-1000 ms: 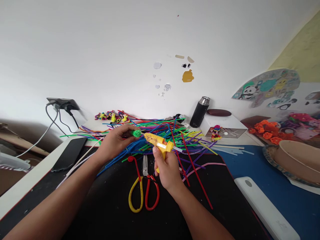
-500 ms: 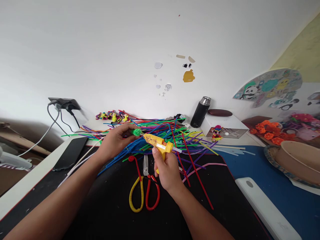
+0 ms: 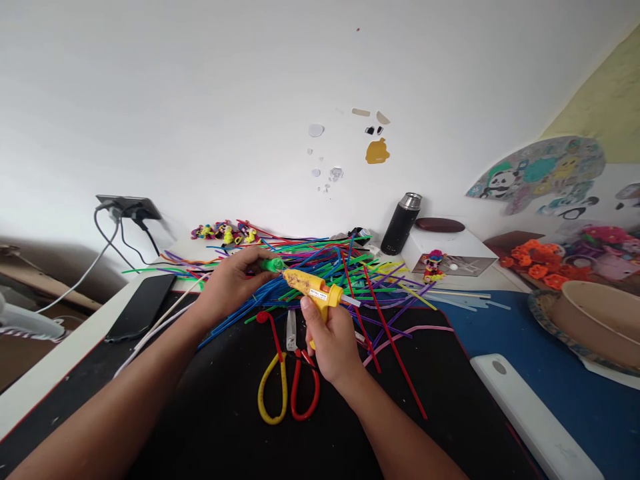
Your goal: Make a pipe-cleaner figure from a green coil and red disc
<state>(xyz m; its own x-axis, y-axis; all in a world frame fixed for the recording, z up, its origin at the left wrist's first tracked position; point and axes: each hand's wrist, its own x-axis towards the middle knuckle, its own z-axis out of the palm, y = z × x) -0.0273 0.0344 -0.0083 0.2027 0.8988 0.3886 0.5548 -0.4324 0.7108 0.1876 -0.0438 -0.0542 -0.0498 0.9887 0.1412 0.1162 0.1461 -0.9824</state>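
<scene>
My left hand (image 3: pixel 235 280) is closed on a small green pipe-cleaner piece (image 3: pixel 273 265), holding it above the heap of stems. In my right hand (image 3: pixel 333 340) is a yellow hot glue gun (image 3: pixel 310 288), its nozzle at or very near the green piece; I cannot tell whether they touch. A glue stick sticks out of the gun's back. Below, on the black mat, lie scissors (image 3: pixel 291 333) with one yellow and one red handle. Beside their blade is a red pipe cleaner (image 3: pixel 273 333) with a coiled end.
Many coloured pipe cleaners (image 3: pixel 310 257) are heaped behind my hands. A black flask (image 3: pixel 401 225), a white box (image 3: pixel 415 250) and a small figure (image 3: pixel 434 265) stand at the back right. A phone (image 3: pixel 143 308) lies left; a white bar-shaped device (image 3: pixel 530 413) lies right.
The glue gun and my right hand have shifted slightly left, and the nozzle is a little lower beside the green piece. My left hand has hardly moved.
</scene>
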